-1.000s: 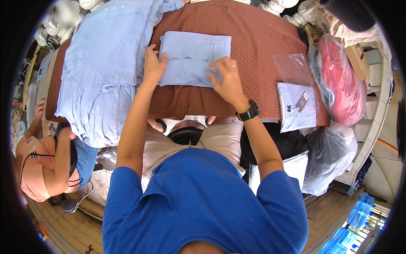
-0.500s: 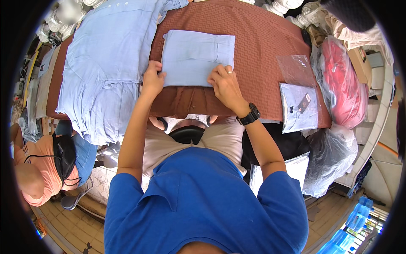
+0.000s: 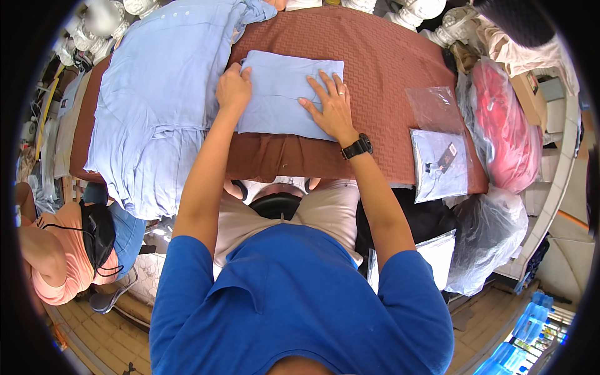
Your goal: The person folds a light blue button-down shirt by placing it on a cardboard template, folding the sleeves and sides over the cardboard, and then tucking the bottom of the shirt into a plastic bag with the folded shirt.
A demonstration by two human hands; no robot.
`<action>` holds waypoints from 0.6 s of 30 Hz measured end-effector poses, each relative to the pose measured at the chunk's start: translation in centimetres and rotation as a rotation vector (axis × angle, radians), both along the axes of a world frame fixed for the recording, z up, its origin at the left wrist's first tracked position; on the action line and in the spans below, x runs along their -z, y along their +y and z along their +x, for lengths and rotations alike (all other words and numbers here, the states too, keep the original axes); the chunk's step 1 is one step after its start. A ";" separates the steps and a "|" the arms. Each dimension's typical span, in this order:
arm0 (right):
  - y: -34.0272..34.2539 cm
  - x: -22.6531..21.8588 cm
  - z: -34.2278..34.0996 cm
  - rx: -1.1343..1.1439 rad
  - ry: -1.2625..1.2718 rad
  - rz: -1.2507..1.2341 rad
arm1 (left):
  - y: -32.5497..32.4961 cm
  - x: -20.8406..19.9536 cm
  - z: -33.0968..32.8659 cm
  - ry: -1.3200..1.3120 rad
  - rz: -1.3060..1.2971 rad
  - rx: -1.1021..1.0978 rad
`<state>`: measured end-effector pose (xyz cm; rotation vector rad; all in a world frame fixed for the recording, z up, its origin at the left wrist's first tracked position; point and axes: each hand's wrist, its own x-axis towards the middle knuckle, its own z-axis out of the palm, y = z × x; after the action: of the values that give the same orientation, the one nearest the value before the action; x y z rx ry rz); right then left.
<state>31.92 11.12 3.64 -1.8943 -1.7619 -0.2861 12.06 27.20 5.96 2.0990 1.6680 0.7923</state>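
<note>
Neatly Folded, a Blue Garment [image 3: 275,90] Lay Between Two Hands

Plainly, it sat flat on the brown cloth [image 3: 387,81] that covered the table, right of a large pile of matching blue garments [image 3: 156,81]. The two hands were apart. The left hand [image 3: 234,90] was at the garment's left edge, its fingers bent; whether they pinched the fabric could not be told. The right hand [image 3: 330,111] lay palm down near the right edge, fingers spread, gripping nothing.

Judging by its thin look and fine creases, the garment seemed light, soft and limp, hardly fragile, yet ready to slump or unfold if lifted by one corner. The likeliest hold was on both side edges at once, or with a palm slid beneath, the layers kept together. Its woven surface did not look slippery.

No label or writing showed on the folded piece. Further right, a clear plastic packet [image 3: 459,181] held another pale-blue garment bearing a dark hang tag [image 3: 447,157] with a paler end; its print was too small to read.
</note>
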 end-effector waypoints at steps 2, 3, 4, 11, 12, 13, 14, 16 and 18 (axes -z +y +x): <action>-0.5 0.1 -0.5 -0.012 0.005 -0.008 | 0.1 0.8 -1.1 -0.034 0.001 0.012; -0.6 0.1 -0.6 -0.044 0.031 -0.018 | 1.0 1.9 -1.8 -0.029 -0.043 0.038; -0.8 -0.1 -0.3 -0.074 0.050 -0.028 | 1.7 3.0 -2.2 -0.030 -0.086 0.067; -1.5 -0.4 2.4 0.200 0.504 -0.031 | 2.5 2.7 -3.6 0.051 -0.159 0.092; -1.8 -0.2 2.4 0.211 0.518 -0.049 | 1.4 2.3 -3.3 0.077 -0.166 0.107; -1.9 -0.3 2.1 0.216 0.533 -0.066 | 0.9 1.9 -3.3 0.104 -0.170 0.116; -2.0 -0.3 1.7 0.222 0.548 -0.083 | 1.0 1.8 -3.6 0.140 -0.168 0.161; -1.8 -0.1 1.2 0.180 0.515 -0.104 | 1.5 1.7 -4.2 0.213 -0.163 0.250; -1.7 0.2 0.7 0.160 0.463 -0.117 | 1.7 2.4 -4.5 0.162 -0.126 0.196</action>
<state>32.58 9.46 3.48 -1.9885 -1.3458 0.1934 7.61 28.87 3.55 2.2437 1.5156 0.4570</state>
